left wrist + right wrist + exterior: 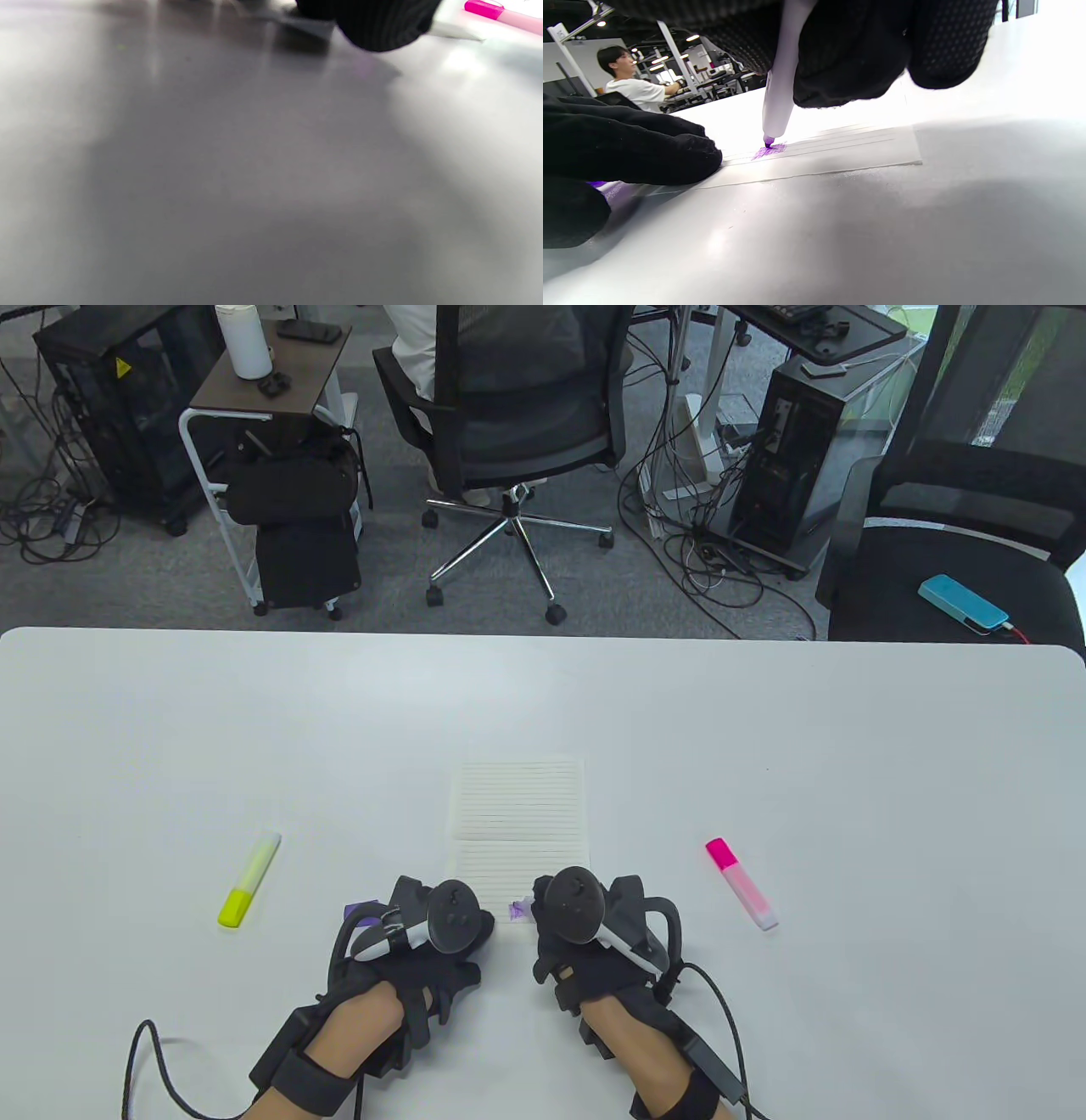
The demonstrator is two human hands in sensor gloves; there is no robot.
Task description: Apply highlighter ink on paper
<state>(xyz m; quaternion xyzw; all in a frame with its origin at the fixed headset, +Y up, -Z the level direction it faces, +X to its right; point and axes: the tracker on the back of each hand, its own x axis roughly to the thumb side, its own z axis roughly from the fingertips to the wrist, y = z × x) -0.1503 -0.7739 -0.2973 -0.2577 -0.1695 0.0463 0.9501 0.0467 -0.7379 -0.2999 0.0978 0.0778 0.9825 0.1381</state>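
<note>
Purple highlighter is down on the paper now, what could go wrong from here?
1. The purple highlighter marks right at the near edge of the paper; a longer stroke could run onto the table.
2. The left hand seems to press only the paper's corner, so the sheet might pivot under a stroke.
3. The left hand lies beside the purple patch and could smear it.
</note>
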